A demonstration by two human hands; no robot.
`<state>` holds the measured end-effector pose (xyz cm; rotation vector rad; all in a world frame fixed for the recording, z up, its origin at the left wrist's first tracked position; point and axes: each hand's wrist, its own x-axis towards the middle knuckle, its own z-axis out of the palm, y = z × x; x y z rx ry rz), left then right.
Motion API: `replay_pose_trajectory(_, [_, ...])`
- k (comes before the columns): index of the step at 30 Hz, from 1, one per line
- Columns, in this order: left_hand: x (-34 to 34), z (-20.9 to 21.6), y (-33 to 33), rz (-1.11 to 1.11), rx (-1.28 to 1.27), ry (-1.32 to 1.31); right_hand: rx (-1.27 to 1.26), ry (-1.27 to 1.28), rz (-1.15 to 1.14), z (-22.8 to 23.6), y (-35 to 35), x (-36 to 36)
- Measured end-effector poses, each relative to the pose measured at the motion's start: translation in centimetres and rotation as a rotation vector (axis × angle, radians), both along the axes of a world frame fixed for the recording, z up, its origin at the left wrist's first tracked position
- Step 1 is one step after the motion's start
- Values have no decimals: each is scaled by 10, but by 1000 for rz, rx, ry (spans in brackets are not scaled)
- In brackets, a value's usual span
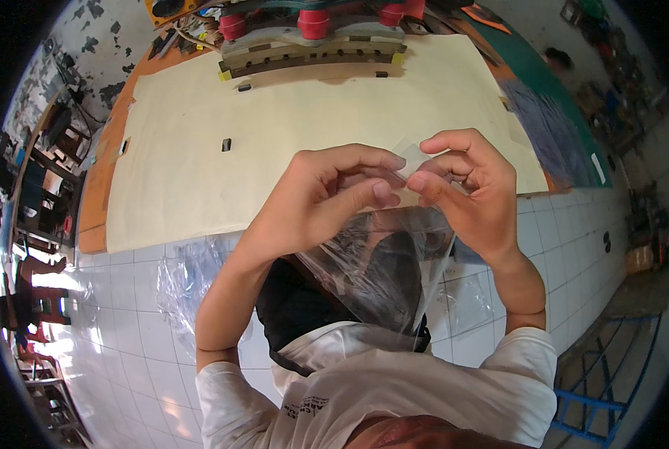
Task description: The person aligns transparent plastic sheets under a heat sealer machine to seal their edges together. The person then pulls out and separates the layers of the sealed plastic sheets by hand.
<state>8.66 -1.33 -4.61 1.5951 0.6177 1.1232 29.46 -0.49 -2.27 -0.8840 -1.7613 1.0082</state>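
Above the near edge of the table, my left hand [315, 198] and my right hand [473, 179] meet at a small clear plastic piece [408, 152]. My left thumb and fingers close on its left side. On the other side, my right thumb and curled fingers grip its lower edge, with the index finger arched above. The piece is see-through, so I cannot tell whether it is a bag or a sheet. Below the hands, a large clear plastic film [383, 258] drapes over my lap.
Cream paper [177, 179] covers the table. Small dark pieces [226, 144] lie scattered on it. At the far side stands a metal frame [312, 56] with red knobs. Crumpled clear plastic [188, 288] lies on the tiled floor at left; a blue metal rack [604, 382] stands at lower right.
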Motion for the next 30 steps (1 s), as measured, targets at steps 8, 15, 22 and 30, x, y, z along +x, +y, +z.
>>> replay_pose_trajectory(8, [8,2,1,35,-148,-17,322,8,-122,-8,3,2])
replay_pose_trajectory(15, [12,-1,3,133,-62,-15,383,-40,-51,-8,11,5])
replay_pose_trajectory(22, [9,5,1,88,-170,-123,48,23,-5,-2,7,4])
replay_pose_trajectory(30, [8,2,0,55,-142,-161,-28,99,-31,1,4,-1])
